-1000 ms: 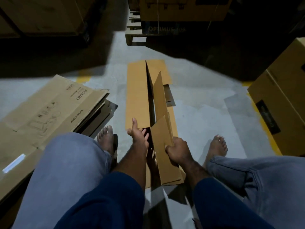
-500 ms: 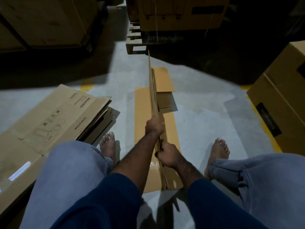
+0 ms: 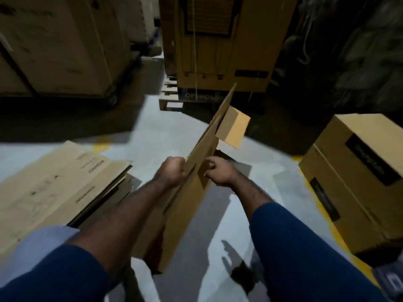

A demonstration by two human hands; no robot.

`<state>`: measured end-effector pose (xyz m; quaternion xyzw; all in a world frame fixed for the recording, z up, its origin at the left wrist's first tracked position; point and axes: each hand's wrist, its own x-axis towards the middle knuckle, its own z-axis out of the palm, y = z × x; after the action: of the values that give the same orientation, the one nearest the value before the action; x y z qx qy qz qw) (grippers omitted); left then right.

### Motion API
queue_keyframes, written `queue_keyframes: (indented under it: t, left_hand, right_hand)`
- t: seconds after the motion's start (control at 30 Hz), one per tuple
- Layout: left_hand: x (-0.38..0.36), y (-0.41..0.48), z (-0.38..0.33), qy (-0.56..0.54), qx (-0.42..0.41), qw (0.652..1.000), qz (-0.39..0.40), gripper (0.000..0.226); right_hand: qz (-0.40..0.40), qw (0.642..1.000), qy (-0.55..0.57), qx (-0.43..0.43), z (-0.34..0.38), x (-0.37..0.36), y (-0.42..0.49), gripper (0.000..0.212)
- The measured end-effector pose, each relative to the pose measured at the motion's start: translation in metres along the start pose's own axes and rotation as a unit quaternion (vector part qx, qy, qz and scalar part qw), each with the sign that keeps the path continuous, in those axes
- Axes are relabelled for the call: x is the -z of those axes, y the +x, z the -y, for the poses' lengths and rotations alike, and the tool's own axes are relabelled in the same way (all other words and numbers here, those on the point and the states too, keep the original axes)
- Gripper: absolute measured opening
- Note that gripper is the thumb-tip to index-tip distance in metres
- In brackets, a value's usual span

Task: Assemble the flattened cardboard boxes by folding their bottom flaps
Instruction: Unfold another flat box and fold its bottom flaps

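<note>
The left grip (image 3: 172, 172) is curled tight round the near edge of the box (image 3: 192, 199). The right grip (image 3: 220, 174) pinches the opposite face with bent fingers, probably to pull the two walls apart. The box sits between the forearms, edge-on to the camera, its far end in the air above the floor (image 3: 165, 131) and leaning right; it is not yet opened. One flap (image 3: 233, 127) juts from the far end, likely sprung loose by the tilt. A stack (image 3: 65, 177) of flat boxes lies to the left, handy for the next one. A made-up carton (image 3: 353, 171) stands to the right.
</note>
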<state>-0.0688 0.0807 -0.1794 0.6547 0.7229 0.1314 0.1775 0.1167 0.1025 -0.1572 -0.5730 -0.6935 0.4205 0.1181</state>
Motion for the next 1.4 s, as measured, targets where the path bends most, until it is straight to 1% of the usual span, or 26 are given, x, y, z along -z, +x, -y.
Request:
queue_keyframes:
  t: [0.07,0.1,0.13,0.17,0.2,0.23,0.27,0.33,0.4,0.5,0.57,0.63,0.7,0.77,0.83,0.9,0.93,1.0,1.03,1.07,1.13,1.2,1.23,1.27,1.3,1.4]
  left_hand:
    - [0.027,0.002,-0.006,0.024,-0.027,0.999,-0.004,0.023]
    - [0.04,0.002,-0.009,0.041,-0.044,0.998,-0.007,0.024]
    - [0.053,0.002,-0.012,0.071,-0.067,0.995,-0.007,0.022]
    - [0.063,0.002,-0.014,0.116,-0.094,0.989,-0.005,0.017]
    - [0.072,0.0,-0.015,0.165,-0.124,0.979,-0.005,0.015]
    - [0.078,-0.002,-0.016,0.207,-0.15,0.967,-0.004,0.018]
    - [0.082,-0.006,-0.015,0.239,-0.175,0.955,-0.004,0.023]
    - [0.082,-0.014,-0.009,0.281,-0.22,0.934,-0.016,0.03]
    - [0.079,-0.023,-0.004,0.309,-0.256,0.915,-0.031,0.032]
    - [0.074,-0.032,-0.009,0.328,-0.244,0.911,-0.052,0.028]
    - [0.065,-0.035,-0.023,0.33,-0.186,0.923,-0.074,0.026]
    - [0.052,-0.034,-0.038,0.331,-0.142,0.929,-0.083,0.024]
    - [0.046,-0.032,-0.046,0.318,-0.109,0.936,-0.101,0.024]
    - [0.051,-0.028,-0.043,0.307,-0.085,0.94,-0.124,0.025]
    - [0.059,-0.025,-0.035,0.296,-0.065,0.943,-0.135,0.023]
    - [0.065,-0.022,-0.026,0.282,-0.052,0.947,-0.142,0.024]
    - [0.068,-0.021,-0.021,0.277,-0.049,0.948,-0.147,0.025]
    - [0.073,-0.02,-0.014,0.273,-0.045,0.948,-0.155,0.024]
    - [0.076,-0.021,-0.012,0.273,-0.044,0.948,-0.158,0.023]
    - [0.078,-0.021,-0.01,0.274,-0.043,0.947,-0.16,0.022]
    - [0.083,-0.021,-0.008,0.273,-0.048,0.948,-0.155,0.022]
    - [0.085,-0.021,-0.007,0.279,-0.063,0.948,-0.143,0.023]
    - [0.084,-0.021,-0.007,0.282,-0.073,0.946,-0.14,0.024]
    - [0.084,-0.02,-0.007,0.284,-0.082,0.945,-0.141,0.025]
    - [0.084,-0.02,-0.008,0.284,-0.086,0.944,-0.147,0.025]
    - [0.082,-0.018,-0.012,0.283,-0.094,0.941,-0.159,0.025]
  right_hand:
    - [-0.051,0.994,-0.084,0.042,0.009,0.02,0.002,0.069]
    - [-0.075,0.993,-0.077,0.051,0.011,0.027,0.005,0.071]
    - [-0.091,0.994,-0.02,0.048,0.014,0.034,0.006,0.069]
    - [-0.101,0.99,0.095,0.027,0.016,0.037,0.008,0.066]
    - [-0.098,0.967,0.236,-0.014,0.018,0.041,0.008,0.064]
    - [-0.087,0.924,0.369,-0.055,0.018,0.042,0.01,0.064]
    - [-0.078,0.881,0.461,-0.078,0.019,0.043,0.01,0.064]
    - [-0.084,0.836,0.533,-0.104,0.018,0.04,0.014,0.057]
    - [-0.128,0.822,0.538,-0.138,0.017,0.033,0.017,0.036]
    - [-0.168,0.81,0.54,-0.154,0.021,0.02,0.016,0.026]
    - [-0.167,0.824,0.522,-0.143,0.035,0.007,0.011,0.015]
    - [-0.153,0.854,0.483,-0.122,0.053,-0.01,0.003,0.004]
    - [-0.16,0.873,0.449,-0.104,0.066,-0.022,-0.002,0.009]
    - [-0.128,0.879,0.45,-0.092,0.07,-0.018,-0.005,0.009]
    - [-0.076,0.883,0.456,-0.086,0.065,-0.003,-0.005,0.024]
    - [-0.099,0.882,0.452,-0.089,0.051,0.017,-0.002,0.036]
    - [-0.145,0.875,0.452,-0.096,0.041,0.028,0.001,0.036]
    - [-0.274,0.853,0.423,-0.136,0.017,0.048,0.005,0.021]
    - [-0.318,0.833,0.42,-0.17,0.004,0.056,0.006,0.015]
    - [-0.336,0.809,0.438,-0.201,-0.008,0.062,0.007,0.022]
    - [-0.283,0.752,0.542,-0.245,-0.024,0.066,0.006,0.052]
    - [-0.224,0.707,0.62,-0.256,-0.033,0.063,0.009,0.068]
    - [-0.219,0.7,0.631,-0.252,-0.034,0.06,0.009,0.07]
    - [-0.236,0.704,0.623,-0.248,-0.033,0.058,0.011,0.069]
    - [-0.271,0.719,0.594,-0.236,-0.03,0.057,0.013,0.064]
    - [-0.358,0.788,0.489,-0.112,-0.013,0.057,0.02,0.048]
